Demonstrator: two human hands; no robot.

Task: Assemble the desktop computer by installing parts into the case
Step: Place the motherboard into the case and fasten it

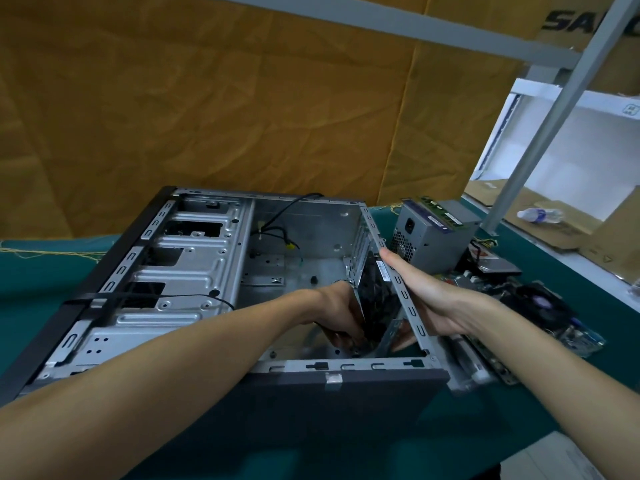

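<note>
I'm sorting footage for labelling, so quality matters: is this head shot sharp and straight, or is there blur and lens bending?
Head view: wide-angle bending curves the shelf rail and the case edges; soft blur on the left hand and the dark part it holds by the case wall; the right hand is clearer; light is dim and bluish, no strong glare.

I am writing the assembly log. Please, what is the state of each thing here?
Case: on its side, open.
Fan: tilted inside case, against its right wall.
Left hand: grips fan.
Right hand: rests on case's right edge.
Power supply: outside case, on table.
Motherboard: outside case, on table.
</note>
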